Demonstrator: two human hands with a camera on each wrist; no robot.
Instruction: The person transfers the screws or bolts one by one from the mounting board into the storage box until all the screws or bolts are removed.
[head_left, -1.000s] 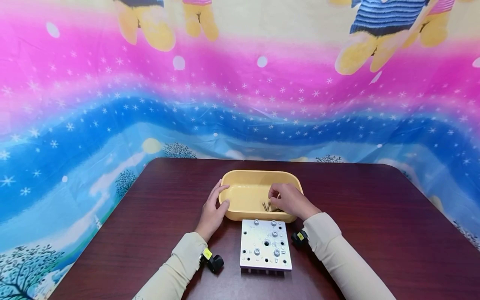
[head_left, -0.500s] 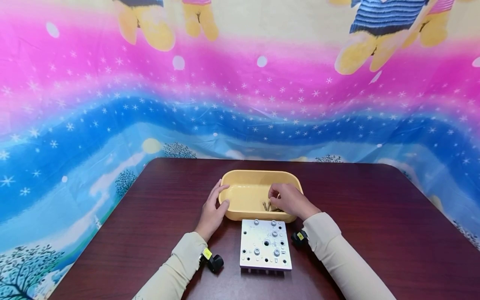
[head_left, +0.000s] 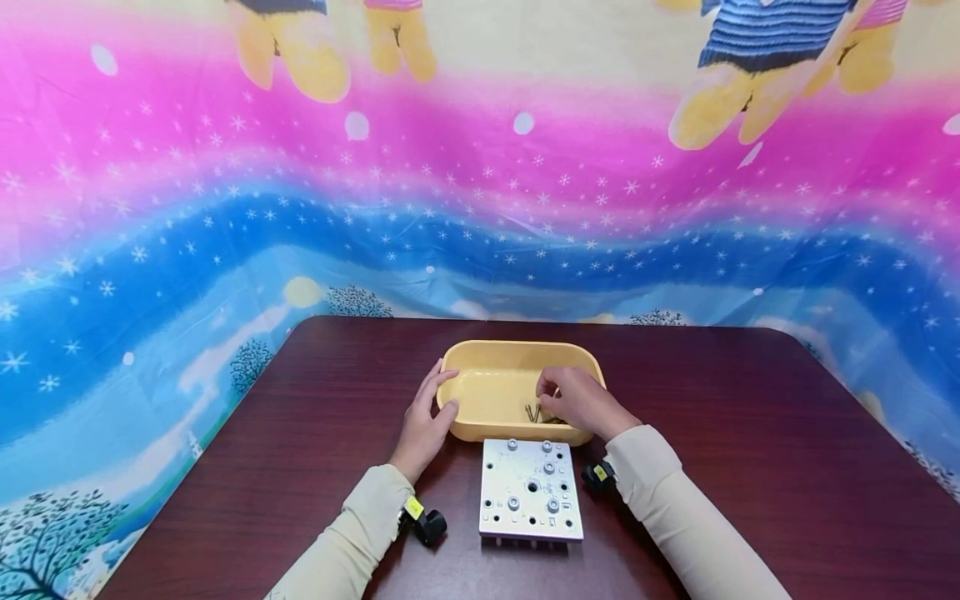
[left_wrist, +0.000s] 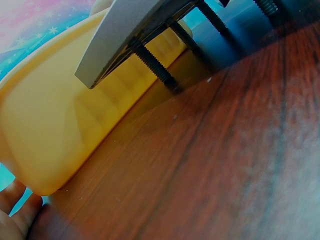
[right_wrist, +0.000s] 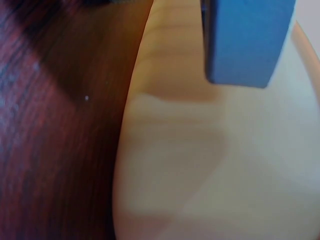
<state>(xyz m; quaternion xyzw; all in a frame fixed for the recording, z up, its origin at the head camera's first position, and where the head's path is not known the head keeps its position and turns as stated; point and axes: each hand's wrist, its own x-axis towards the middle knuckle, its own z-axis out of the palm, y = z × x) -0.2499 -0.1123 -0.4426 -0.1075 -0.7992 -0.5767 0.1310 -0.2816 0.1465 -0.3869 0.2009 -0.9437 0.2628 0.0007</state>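
At the left end of a yellow plastic tray (head_left: 483, 392), my left hand (head_left: 422, 429) grips the wall, with fingertips and thumb over the rim. Some of its fingers (left_wrist: 20, 215) show by the tray's corner in the left wrist view. My right hand (head_left: 581, 398) reaches inside at the front right, fingers bent down among a few small screws (head_left: 532, 412). I cannot tell whether its hidden fingertips hold a screw. In front of the tray lies a silver metal plate (head_left: 525, 487) with holes and several socket-head screws. Threaded screw shanks (left_wrist: 152, 64) stick out beneath it.
Everything stands on a dark red-brown wooden table (head_left: 300, 442). Black wrist cameras, the left one (head_left: 429, 527) and the right one (head_left: 598, 475), sit on either side of the plate. A printed cloth (head_left: 480, 200) hangs behind the table.
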